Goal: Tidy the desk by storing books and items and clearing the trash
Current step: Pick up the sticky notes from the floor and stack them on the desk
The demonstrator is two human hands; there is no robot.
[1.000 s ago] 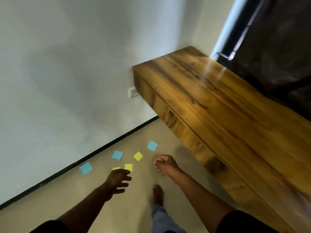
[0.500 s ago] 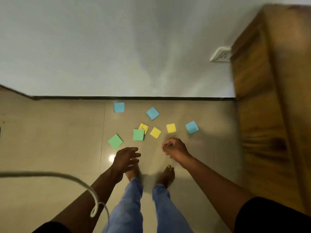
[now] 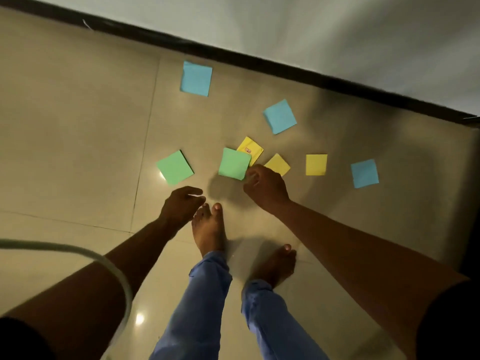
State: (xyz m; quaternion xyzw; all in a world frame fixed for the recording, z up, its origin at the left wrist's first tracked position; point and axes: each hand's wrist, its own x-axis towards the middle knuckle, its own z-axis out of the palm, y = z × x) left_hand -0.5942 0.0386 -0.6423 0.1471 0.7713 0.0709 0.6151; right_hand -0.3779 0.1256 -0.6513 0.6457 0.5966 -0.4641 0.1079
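Note:
Several square sticky notes lie scattered on the beige tiled floor [image 3: 78, 126]: blue ones [image 3: 196, 78] [image 3: 280, 116] [image 3: 364, 173], yellow ones [image 3: 316, 164] [image 3: 278, 163] [image 3: 250, 149] and two green ones [image 3: 175, 167] [image 3: 233, 163]. My right hand [image 3: 265, 189] is curled, its fingertips at the lower right corner of the middle green note, which still lies flat. It partly covers one yellow note. My left hand [image 3: 181, 206] hovers below the left green note with fingers apart, holding nothing.
My bare feet [image 3: 209, 229] [image 3: 275, 263] stand just below the notes. A dark baseboard [image 3: 259, 61] and a pale wall [image 3: 337, 35] run diagonally behind them. A white cable [image 3: 78, 252] loops across my left forearm.
The view has swung from the wooden desk down to the floor and closed in on the notes. Both hands have dropped lower, the right one reaching the middle green note.

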